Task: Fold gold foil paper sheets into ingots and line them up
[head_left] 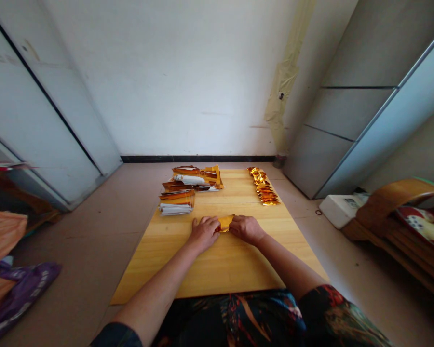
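Note:
Low over the middle of the wooden table [202,270], a small piece of shiny gold foil paper [224,222] lies between my two hands. My left hand [204,232] is closed on its left end, fingers curled and thumb lifted away to the side. On the right end, my right hand [246,228] is closed, knuckles up, its fingertips bent under and partly hidden. The foil looks creased or folded along its near edge; fine detail is too small to tell.
Stacks of gold and white sheets [177,201] lie at the table's left, with a bigger pile [198,178] behind. A row of folded gold foil pieces [264,187] runs along the right edge. A white wall [195,86] stands beyond; a wooden chair [401,212] is at right.

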Tool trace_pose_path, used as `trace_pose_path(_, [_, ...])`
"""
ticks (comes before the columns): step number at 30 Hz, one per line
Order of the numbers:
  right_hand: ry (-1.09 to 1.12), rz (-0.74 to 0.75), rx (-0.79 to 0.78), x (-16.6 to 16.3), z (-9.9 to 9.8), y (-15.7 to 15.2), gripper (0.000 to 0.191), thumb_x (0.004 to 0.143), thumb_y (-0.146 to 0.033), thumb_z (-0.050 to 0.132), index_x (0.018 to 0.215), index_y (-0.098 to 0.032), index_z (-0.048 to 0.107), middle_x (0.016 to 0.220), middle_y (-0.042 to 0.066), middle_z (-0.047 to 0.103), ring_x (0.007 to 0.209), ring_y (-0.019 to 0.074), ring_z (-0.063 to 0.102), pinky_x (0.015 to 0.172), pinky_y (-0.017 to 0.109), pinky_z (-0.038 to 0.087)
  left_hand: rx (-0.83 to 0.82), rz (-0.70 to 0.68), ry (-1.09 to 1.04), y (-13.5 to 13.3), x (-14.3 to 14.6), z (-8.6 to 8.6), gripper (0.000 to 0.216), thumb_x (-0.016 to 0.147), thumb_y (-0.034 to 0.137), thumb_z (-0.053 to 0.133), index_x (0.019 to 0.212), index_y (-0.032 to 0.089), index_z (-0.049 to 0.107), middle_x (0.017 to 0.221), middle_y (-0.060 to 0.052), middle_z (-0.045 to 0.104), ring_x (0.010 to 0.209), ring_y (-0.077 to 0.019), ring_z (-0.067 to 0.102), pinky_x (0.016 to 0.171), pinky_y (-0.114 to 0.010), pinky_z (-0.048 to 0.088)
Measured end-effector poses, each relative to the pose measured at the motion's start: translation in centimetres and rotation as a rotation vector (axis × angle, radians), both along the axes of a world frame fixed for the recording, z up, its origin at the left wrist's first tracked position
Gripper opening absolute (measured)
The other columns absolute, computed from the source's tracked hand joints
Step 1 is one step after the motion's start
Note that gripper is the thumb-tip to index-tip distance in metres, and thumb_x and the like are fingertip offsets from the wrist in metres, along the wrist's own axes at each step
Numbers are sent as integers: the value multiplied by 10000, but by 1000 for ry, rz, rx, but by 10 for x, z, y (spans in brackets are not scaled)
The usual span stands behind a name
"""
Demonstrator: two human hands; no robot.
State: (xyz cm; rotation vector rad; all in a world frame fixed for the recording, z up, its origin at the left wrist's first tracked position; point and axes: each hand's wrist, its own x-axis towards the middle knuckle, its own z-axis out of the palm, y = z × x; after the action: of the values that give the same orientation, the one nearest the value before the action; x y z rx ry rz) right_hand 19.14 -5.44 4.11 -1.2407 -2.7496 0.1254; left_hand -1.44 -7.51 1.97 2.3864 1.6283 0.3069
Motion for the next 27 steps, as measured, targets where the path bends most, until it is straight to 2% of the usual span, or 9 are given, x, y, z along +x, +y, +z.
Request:
trace_pose_path(4, [42,34,39,2,-1,-5,230,850,-384,559,933,-203,674,933,70,645,908,183,514,780,265,335,23,4,-33,-2,0,-2,169,870,270,474,993,300,587,1379,10,496,1269,-231,393,1030,-558,227])
trace_pose_path(9, [152,-25,-15,4,-14,0,216,901,-257,472,880,-207,681,906,49,668,882,161,531,812,266,341,-22,32,-91,0,-5,-4,223,884,267,437,1002,309,622,1350,12,529,1279,-223,403,1044,-559,209])
trace_pose_path(12, [283,-109,-114,4,-20,8,200,892,-231,487,885,-212,686,879,27,684,850,142,563,800,236,371,-70,56,-114,4,-9,-3,243,874,273,446,1005,305,649,1338,9,541,1273,-224,420,1052,-550,195])
trace_pose_path(16, [418,-299,-228,-1,-23,15,195,882,-264,497,928,-230,683,892,2,698,817,130,605,715,200,406,-66,118,-153,9,-9,-3,241,867,291,457,955,291,681,1269,13,600,1224,-203,476,1054,-471,226])
trace_pose_path(21, [349,-529,-172,-15,-21,15,183,880,-301,503,923,-237,669,886,7,709,800,136,624,656,197,383,28,269,-244,12,-3,-4,191,835,287,515,907,260,690,1037,1,706,1013,-169,596,938,-332,357])
trace_pose_path(24, [239,-564,-113,-24,-20,13,195,904,-300,474,932,-222,651,888,30,706,799,142,626,663,209,370,59,357,-270,13,1,-3,173,809,259,541,906,252,684,930,3,715,927,-166,608,865,-304,382])
trace_pose_path(27, [117,-574,-43,-31,-23,13,217,931,-281,430,920,-194,629,892,63,693,814,156,625,681,229,367,54,400,-253,14,6,-1,197,807,240,539,956,263,666,916,5,709,921,-168,601,837,-306,374])
